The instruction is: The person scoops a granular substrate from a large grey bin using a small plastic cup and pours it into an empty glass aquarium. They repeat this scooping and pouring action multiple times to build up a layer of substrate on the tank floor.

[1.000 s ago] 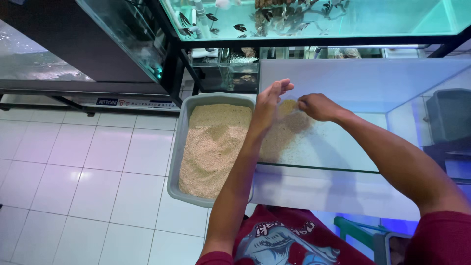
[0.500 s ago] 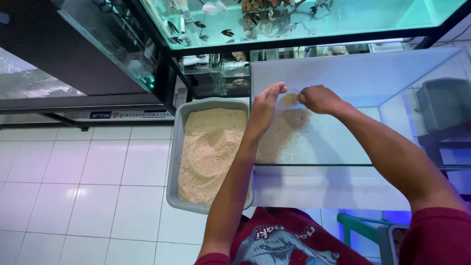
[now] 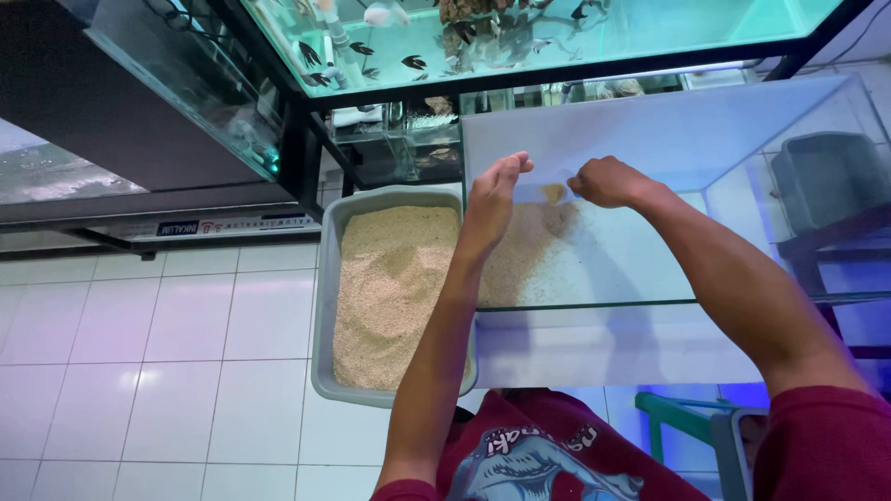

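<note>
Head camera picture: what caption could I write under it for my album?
Left hand open and right hand closed over sand in an empty glass tank, beside a grey tray of sand.

A lit fish aquarium (image 3: pixel 557 42) runs along the top on a black metal stand (image 3: pixel 302 139), with dark striped fish (image 3: pixel 413 62) and a pale fish (image 3: pixel 382 13) swimming in it. To the left of that aquarium sits another glass tank (image 3: pixel 186 83) with a dark side. Below the aquarium, smaller tanks (image 3: pixel 399 144) fill a shelf. White floor tiles (image 3: pixel 139 371) spread out beneath. A green stool frame (image 3: pixel 677 422) stands far below the aquarium, at the bottom right.
</note>
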